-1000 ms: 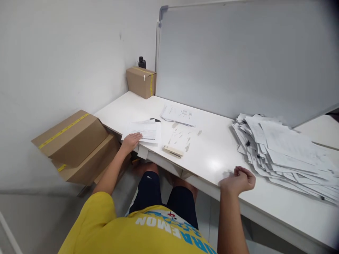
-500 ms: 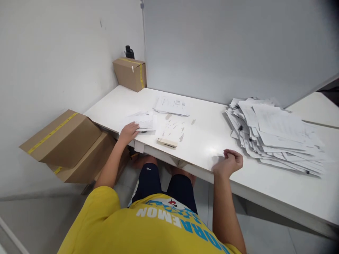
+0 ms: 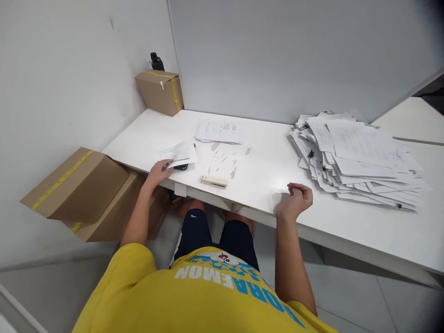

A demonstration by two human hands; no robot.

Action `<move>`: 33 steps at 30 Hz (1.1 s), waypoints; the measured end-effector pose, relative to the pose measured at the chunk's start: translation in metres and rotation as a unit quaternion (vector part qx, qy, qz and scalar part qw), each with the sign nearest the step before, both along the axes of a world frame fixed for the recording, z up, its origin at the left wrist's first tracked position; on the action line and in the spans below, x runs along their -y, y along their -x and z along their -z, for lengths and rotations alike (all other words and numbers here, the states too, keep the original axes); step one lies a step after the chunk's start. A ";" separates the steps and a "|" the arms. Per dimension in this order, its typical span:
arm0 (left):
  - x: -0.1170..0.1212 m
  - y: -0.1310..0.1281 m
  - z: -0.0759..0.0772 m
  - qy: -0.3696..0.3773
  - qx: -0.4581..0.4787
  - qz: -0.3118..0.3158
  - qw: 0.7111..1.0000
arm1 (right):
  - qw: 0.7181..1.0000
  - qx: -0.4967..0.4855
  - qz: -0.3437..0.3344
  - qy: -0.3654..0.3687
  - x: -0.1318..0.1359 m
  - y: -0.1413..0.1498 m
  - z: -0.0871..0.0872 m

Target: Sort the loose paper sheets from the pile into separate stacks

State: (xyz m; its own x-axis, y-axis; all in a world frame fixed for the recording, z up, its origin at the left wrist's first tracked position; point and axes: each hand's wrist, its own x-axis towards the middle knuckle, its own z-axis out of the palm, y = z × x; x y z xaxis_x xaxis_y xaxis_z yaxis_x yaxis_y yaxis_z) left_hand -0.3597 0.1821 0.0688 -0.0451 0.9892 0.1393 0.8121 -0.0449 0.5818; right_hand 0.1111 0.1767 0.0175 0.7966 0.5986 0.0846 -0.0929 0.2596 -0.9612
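My left hand (image 3: 158,174) is at the desk's front edge, its fingers closed on the near side of a few white paper sheets (image 3: 180,151), which tilt up a little. A dark flat object (image 3: 181,167) shows partly from beneath them; a dark narrow shape by my fingertips is too small to name. My right hand (image 3: 297,200) rests by the front edge further right, fingers curled in, with nothing visible in them. Between the hands lies a cream stapler (image 3: 214,181). Behind it is a neat stack of printed sheets (image 3: 219,132).
A large untidy pile of papers (image 3: 360,157) covers the right part of the white desk (image 3: 256,194). A taped cardboard box (image 3: 157,92) stands in the back left corner, a black bottle (image 3: 157,62) behind it. More cardboard boxes (image 3: 76,185) are stacked left of the desk.
My left hand has lifted the near edge of the sheets, uncovering more of the dark object under them. My right hand keeps its place. The camera view has shifted slightly.
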 end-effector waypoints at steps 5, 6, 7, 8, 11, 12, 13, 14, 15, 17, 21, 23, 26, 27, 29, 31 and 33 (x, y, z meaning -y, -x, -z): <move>-0.005 0.002 0.006 0.000 0.072 -0.008 0.997 | 1.000 0.021 -0.012 0.011 0.003 0.002 -0.005; -0.005 0.002 0.007 -0.004 0.080 -0.017 0.997 | 1.000 0.024 -0.013 0.014 0.003 0.002 -0.006; -0.006 0.002 0.008 -0.008 0.088 -0.035 0.995 | 0.999 0.026 -0.015 0.018 0.004 0.002 -0.007; -0.006 0.001 0.008 -0.010 0.098 -0.060 0.993 | 0.999 0.029 -0.016 0.022 0.005 0.003 -0.008; -0.007 0.002 0.008 0.000 0.125 -0.135 0.983 | 0.998 0.045 -0.018 0.043 0.005 0.003 -0.009; -0.007 0.002 0.008 0.003 0.130 -0.149 0.980 | 0.998 0.046 -0.016 0.046 0.005 0.003 -0.009; -0.007 0.002 0.007 0.005 0.132 -0.157 0.979 | 0.998 0.044 -0.013 0.045 0.005 0.003 -0.009; -0.007 0.001 0.006 0.004 0.134 -0.163 0.978 | 0.998 0.040 -0.012 0.040 0.005 0.003 -0.009; -0.007 0.000 0.005 0.002 0.134 -0.165 0.977 | 0.999 0.033 -0.012 0.032 0.005 0.003 -0.009; -0.008 -0.005 0.002 -0.003 0.122 -0.156 0.980 | 1.000 0.020 -0.015 0.018 0.005 0.002 -0.008; -0.012 -0.021 -0.007 0.021 0.035 -0.103 0.994 | 1.000 0.017 -0.016 0.008 0.004 0.001 -0.003; -0.014 -0.030 -0.012 0.043 -0.023 -0.087 0.995 | 1.000 0.023 -0.016 0.007 0.003 0.000 -0.001; -0.016 -0.040 -0.019 0.072 -0.102 -0.076 0.989 | 1.000 0.023 -0.014 0.000 0.002 -0.001 0.001; -0.016 -0.043 -0.022 0.080 -0.121 -0.073 0.987 | 1.000 0.022 -0.012 -0.003 0.002 -0.001 0.001; -0.017 -0.046 -0.026 0.093 -0.144 -0.070 0.983 | 1.000 0.019 -0.010 -0.005 0.002 -0.001 0.001; -0.018 -0.047 -0.028 0.099 -0.152 -0.067 0.981 | 1.000 0.023 -0.008 -0.003 0.002 -0.002 0.001; -0.018 -0.048 -0.030 0.102 -0.151 -0.067 0.981 | 1.000 0.028 -0.008 0.002 0.002 -0.002 0.002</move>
